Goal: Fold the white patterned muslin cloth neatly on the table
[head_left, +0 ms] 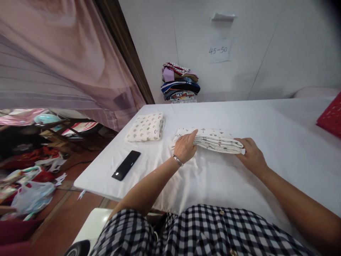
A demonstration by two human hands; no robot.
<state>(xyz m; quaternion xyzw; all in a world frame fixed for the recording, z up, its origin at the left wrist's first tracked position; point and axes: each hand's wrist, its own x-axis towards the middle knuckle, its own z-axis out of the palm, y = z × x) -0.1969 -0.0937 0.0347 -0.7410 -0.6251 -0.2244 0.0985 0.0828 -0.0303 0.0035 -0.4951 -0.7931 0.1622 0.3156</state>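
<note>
In the head view, a folded white cloth (215,140) with small dark prints shows its several stacked layers along the edge towards me. My left hand (185,145), with a silver bracelet at the wrist, is closed over its left part, fingers on top; the thumb is partly hidden. At the other end, my right hand (250,154) grips the corner of the layers, its fingertips partly hidden behind the fabric. Farther left lies another folded white cloth (145,127) with a small greenish and reddish print, apart from both hands.
A black phone (126,165) lies on the white-covered table (279,131). Against the back wall rises a pile of folded clothes (180,83). Something red (331,115) sits at the right edge. Pink curtains (87,64) hang left, above bags and fabrics on the floor.
</note>
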